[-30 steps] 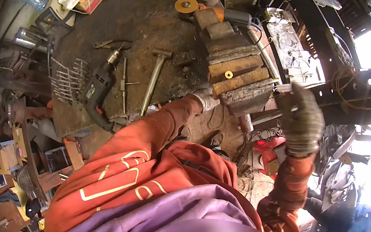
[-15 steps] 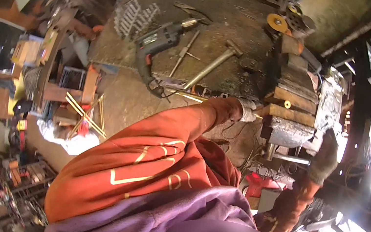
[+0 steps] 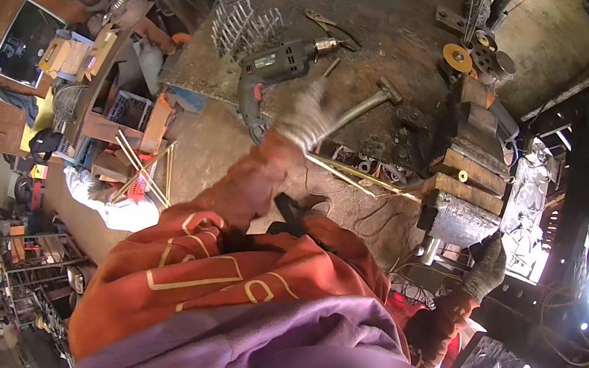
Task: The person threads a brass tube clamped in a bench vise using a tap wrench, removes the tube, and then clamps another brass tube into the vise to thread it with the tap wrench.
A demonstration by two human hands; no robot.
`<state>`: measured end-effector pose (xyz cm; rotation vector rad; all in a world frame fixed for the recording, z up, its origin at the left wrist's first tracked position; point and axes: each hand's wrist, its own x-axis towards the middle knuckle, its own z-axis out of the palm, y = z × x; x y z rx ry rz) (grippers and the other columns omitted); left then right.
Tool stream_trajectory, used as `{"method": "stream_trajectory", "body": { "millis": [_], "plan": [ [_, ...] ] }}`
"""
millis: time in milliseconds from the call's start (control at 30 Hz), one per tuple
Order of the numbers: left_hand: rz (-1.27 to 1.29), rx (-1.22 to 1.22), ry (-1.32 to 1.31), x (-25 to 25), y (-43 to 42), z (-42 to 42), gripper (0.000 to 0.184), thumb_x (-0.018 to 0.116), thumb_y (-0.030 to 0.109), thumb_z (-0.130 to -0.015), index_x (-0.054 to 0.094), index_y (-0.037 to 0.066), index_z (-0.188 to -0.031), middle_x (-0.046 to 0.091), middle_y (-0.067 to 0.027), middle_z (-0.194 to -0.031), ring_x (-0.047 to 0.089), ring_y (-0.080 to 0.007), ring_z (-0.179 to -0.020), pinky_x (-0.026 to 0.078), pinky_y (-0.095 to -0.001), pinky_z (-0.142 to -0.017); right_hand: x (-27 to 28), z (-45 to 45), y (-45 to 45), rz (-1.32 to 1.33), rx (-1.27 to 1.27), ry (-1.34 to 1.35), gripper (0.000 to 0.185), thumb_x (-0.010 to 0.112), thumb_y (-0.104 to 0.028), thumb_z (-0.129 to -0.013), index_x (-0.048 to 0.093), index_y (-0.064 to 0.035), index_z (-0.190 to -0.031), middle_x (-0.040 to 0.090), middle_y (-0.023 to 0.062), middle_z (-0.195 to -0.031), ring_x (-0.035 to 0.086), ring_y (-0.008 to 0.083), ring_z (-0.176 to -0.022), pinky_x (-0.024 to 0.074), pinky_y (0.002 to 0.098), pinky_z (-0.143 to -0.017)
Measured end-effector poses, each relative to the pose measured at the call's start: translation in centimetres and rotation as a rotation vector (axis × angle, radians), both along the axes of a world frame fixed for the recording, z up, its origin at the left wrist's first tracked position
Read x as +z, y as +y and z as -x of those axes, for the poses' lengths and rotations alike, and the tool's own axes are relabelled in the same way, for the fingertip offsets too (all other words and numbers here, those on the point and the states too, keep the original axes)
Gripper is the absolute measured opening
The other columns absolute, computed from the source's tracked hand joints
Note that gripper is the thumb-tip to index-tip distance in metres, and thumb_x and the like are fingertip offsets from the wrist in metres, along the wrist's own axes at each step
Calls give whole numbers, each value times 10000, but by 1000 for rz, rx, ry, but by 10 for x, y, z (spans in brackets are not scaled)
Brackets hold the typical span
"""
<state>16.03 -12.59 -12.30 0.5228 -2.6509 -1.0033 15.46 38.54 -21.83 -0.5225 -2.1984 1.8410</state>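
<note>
My left hand (image 3: 308, 119), in a light knitted glove, is blurred by motion above the front edge of the workbench. It is nearest a hammer (image 3: 359, 109) and a black power drill (image 3: 276, 66); the blur hides its fingers. Partly behind that hand is a thin metal rod (image 3: 332, 67). My right hand (image 3: 486, 271), gloved with dark fingertips, is beside the front end of a vise-like block (image 3: 465, 222) with wooden pieces (image 3: 471, 168). Whether its fingers grip anything is not clear.
Pliers (image 3: 323, 22), a rack of metal prongs (image 3: 247, 30) and a yellow disc (image 3: 457, 57) are on the workbench (image 3: 384, 34). Long thin strips (image 3: 343, 177) run along its front edge. Cables lie on the floor below. Shelves and crossed sticks (image 3: 139, 172) stand at the left.
My left hand has moved left and up from beside the block to above the bench edge. My right hand has shifted down and left. The camera view has turned slightly.
</note>
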Motion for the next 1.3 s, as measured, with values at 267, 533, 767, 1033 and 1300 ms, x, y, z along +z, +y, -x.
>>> {"method": "stream_trajectory", "body": {
  "millis": [267, 533, 767, 1033, 1300],
  "plan": [
    [337, 109, -194, -77, -74, 48, 410, 701, 444, -904, 796, 71, -1046, 736, -285, -1045, 701, -483, -1033, 552, -546, -905, 53, -23, 7, -74, 84, 10, 337, 680, -223, -1083, 707, -17, -1348, 778, 70, -1070, 715, 127, -805, 611, 282, -713],
    [-297, -142, 298, -33, -67, 40, 246, 764, 262, -1004, 794, 31, -1084, 775, -79, -910, 687, -157, -800, 551, -340, -722, 188, -55, -33, -292, 48, -179, 372, 671, -282, -1078, 687, -33, -1354, 788, 101, -1069, 746, 159, -965, 585, 309, -799],
    [-377, -851, 472, 96, 54, 75, 300, 806, 199, -994, 733, 10, -1215, 741, -33, -977, 678, -101, -845, 559, -274, -731, 292, -20, -122, -364, 234, 509, 275, 736, -87, -1005, 752, 0, -1265, 788, 83, -1167, 725, 160, -997, 574, 315, -889],
    [57, -1311, 562, 145, 113, 93, 351, 825, 189, -924, 740, 71, -1243, 763, -116, -1114, 744, -245, -970, 583, -357, -845, 301, 30, -162, -743, 713, 196, 336, 696, -298, -1039, 760, -50, -1256, 789, 155, -1080, 772, 265, -944, 597, 358, -834],
    [96, -1266, 720, 144, 111, 88, 450, 836, 233, -896, 720, 47, -1289, 754, -158, -1108, 746, -345, -960, 602, -399, -841, 274, 35, -170, -411, 792, -16, 276, 636, -210, -1086, 746, -34, -1267, 727, 46, -951, 635, 104, -783, 533, 286, -702]
  ]
}}
